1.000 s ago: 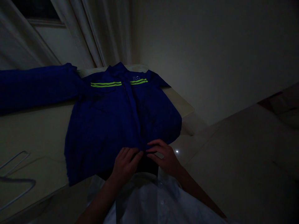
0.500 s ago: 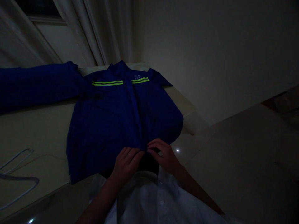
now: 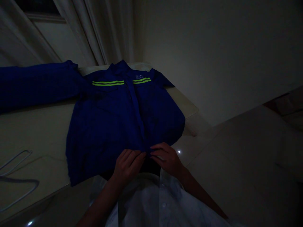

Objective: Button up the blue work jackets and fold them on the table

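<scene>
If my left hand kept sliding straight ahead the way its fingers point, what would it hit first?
Probably the right hand: the left hand points up-right along the blue jacket hem, fingertips nearly meeting it.

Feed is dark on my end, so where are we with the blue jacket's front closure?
Done, apparently: the blue jacket lies flat on the table, front closed from the collar down. In hand: left hand and right hand pinch the placket at the bottom hem. Left: that last fastening; too dark to tell whether it is closed. The hanger lies unused.
</scene>
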`<state>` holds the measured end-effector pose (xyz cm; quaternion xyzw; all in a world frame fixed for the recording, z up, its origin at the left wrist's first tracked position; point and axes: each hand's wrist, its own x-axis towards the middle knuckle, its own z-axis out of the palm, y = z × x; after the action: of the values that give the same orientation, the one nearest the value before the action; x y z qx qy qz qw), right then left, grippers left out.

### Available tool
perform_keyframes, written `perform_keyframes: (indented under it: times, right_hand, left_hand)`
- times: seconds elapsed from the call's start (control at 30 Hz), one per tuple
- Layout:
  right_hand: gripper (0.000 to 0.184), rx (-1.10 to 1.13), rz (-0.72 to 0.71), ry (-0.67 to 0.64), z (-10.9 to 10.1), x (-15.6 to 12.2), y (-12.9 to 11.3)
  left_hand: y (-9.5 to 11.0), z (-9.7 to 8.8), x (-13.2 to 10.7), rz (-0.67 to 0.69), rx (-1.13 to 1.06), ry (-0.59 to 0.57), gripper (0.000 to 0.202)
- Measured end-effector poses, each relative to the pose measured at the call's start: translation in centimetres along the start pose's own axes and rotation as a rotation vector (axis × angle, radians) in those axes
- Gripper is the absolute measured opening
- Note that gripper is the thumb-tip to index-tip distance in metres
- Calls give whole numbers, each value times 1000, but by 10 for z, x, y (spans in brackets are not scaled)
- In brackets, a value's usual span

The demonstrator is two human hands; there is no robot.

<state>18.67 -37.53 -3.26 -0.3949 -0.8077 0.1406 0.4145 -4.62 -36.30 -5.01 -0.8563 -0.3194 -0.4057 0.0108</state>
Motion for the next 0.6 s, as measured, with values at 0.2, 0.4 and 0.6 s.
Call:
perform_keyframes:
  times: [0.2,0.4,0.6]
  right_hand:
    - [11,-155,-74,110,11,-3,-7]
    - [12,-193,-64,104,14,2,-15]
    - [15,-218,-62,82,18,-2,-16]
  left_hand:
    - [-3,2,-3,26,-23,3,25]
    - [-4,2,-1,49,-44,29,24]
    - [-1,-3,4,17,-84,27,24]
